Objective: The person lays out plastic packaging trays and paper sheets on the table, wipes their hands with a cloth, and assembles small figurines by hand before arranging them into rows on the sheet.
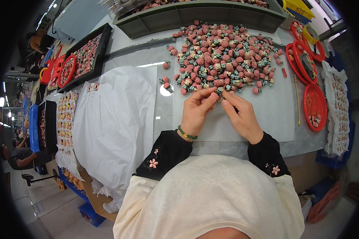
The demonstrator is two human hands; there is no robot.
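Observation:
In front of me, at the near edge of a large pile of small figurines (227, 55), both my hands meet. The figurines have bumpy pink parts, grey-green parts and pale yellow bits. Between the thumb and fingers of my left hand (194, 112) is one small figurine (216, 95), pink with a grey-green piece. My right hand (243, 118) pinches the same figurine from the other side. My fingers partly cover it, so its details cannot be made out. A white sheet (235, 127) lies under my hands and the pile.
A long grey bin (203, 18) stands behind the pile. Red round trays (315, 107) and a thin yellow stick (297, 99) are at right. At left are white plastic sheeting (107, 127), filled blister trays (66, 119) and a black tray of figurines (85, 55). Other people are farther left.

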